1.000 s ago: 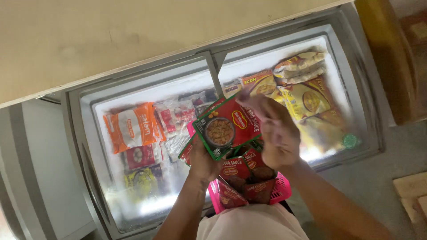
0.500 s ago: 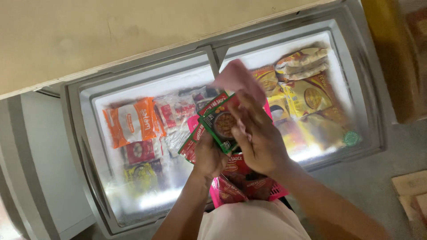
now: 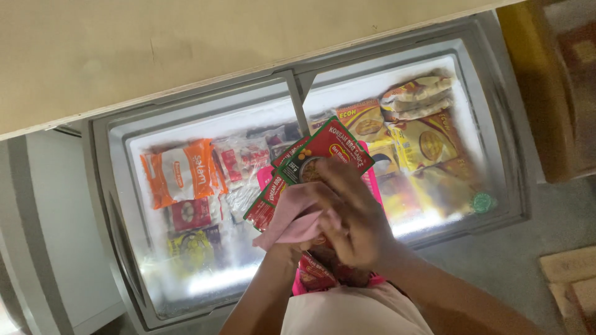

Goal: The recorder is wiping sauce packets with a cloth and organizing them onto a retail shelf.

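Observation:
I stand over a glass-topped chest freezer (image 3: 99, 205). My left hand (image 3: 280, 249) is largely hidden under a pink cloth (image 3: 297, 218) and grips a stack of red and green sauce packets (image 3: 329, 151) from below. My right hand (image 3: 357, 226) lies on top of the packets with its fingers closed on the pink cloth, pressing it against them. Under both hands a pink basket (image 3: 375, 186) holds more red packets (image 3: 313, 276).
Behind the freezer glass lie orange packs (image 3: 186, 177) on the left and yellow packs (image 3: 428, 142) on the right. A beige surface (image 3: 186, 49) runs along the top. A brown wooden piece (image 3: 546, 93) stands at the right, with grey floor (image 3: 515, 260) below it.
The pink cloth has moved from above the packets down to their lower left, and my right hand followed it. The top packet now shows more of its red face.

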